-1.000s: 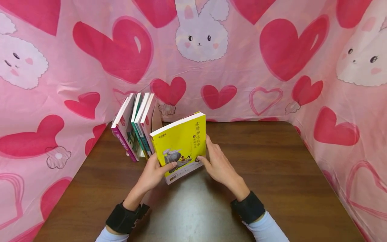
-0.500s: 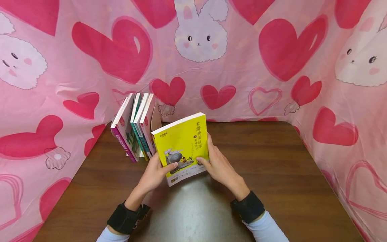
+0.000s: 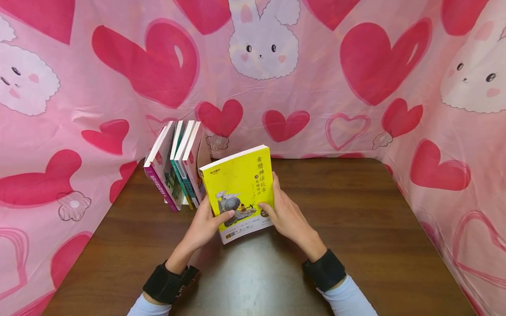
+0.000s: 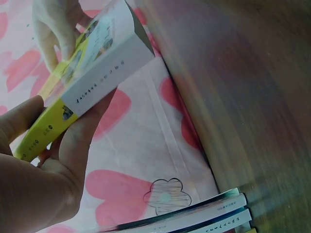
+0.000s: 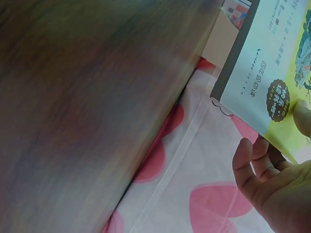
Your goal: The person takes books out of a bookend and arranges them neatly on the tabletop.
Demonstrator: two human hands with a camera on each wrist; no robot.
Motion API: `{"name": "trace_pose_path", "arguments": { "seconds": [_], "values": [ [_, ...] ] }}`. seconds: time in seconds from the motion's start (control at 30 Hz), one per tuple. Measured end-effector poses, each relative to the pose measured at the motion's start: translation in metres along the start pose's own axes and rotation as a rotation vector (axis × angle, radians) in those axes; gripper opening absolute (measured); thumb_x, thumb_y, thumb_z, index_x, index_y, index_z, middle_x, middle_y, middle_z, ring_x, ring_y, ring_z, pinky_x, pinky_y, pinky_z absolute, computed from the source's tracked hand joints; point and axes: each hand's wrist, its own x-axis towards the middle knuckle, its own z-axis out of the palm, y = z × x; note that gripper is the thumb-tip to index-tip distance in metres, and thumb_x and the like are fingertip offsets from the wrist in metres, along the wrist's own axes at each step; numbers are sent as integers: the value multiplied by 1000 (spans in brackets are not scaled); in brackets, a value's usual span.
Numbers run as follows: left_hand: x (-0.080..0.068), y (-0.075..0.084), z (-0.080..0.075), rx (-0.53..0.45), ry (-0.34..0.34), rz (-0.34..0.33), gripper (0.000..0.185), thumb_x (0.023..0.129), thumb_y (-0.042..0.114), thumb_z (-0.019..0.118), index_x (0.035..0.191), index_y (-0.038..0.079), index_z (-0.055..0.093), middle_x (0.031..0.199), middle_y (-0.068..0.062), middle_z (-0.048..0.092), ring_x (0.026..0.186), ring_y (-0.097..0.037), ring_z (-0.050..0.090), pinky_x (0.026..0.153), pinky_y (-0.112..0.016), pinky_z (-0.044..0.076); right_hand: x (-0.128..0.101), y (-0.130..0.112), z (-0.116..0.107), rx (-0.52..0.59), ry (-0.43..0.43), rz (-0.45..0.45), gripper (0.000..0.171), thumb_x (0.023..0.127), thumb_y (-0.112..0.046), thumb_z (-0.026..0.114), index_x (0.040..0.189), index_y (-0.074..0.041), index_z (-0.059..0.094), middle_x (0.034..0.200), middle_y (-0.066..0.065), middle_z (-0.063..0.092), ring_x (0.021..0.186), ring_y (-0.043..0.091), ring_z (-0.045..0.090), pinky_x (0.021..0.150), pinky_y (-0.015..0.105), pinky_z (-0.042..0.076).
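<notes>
A yellow paperback book [image 3: 241, 184] with a white band along its lower cover is tilted up above the table, its front facing the head camera. My left hand [image 3: 205, 224] grips the spine side, thumb across the cover picture and fingers behind. On the opposite edge my right hand [image 3: 290, 215] holds the book, thumb on the cover near a dark round badge. The left wrist view shows the spine of the yellow book [image 4: 92, 82] with the left hand [image 4: 58, 170] around it. In the right wrist view the right hand's fingers [image 5: 262, 165] lie behind the cover.
Several upright books [image 3: 174, 166] stand in a leaning row at the back left of the brown wooden table [image 3: 356, 228], just left of the held book. Pink heart-and-rabbit cloth [image 3: 316, 87] hangs around the table's back and sides.
The yellow book has shifted slightly to the right and turned a little more toward the head camera. Both hands keep their hold. The row of books stays put.
</notes>
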Motion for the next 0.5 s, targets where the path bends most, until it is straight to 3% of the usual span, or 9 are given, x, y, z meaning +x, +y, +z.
{"name": "trace_pose_path", "arguments": {
  "seconds": [0.2, 0.5],
  "values": [
    [3, -2, 1, -28, 2, -12, 64, 97, 1, 74, 151, 19, 44, 137, -12, 65, 118, -35, 69, 95, -51, 57, 0, 0, -1, -1, 15, 9, 110, 96, -23, 80, 169, -25, -2, 122, 7, 58, 106, 24, 55, 86, 41, 55],
    [9, -5, 0, -23, 26, -53, 59, 95, 4, 77, 147, 17, 51, 129, -11, 69, 110, -33, 73, 92, -49, 59, -1, 2, -2, 28, 1, 43, 105, 96, -27, 78, 167, -38, 2, 119, -2, 59, 96, 18, 61, 77, 34, 56]
  ]
}}
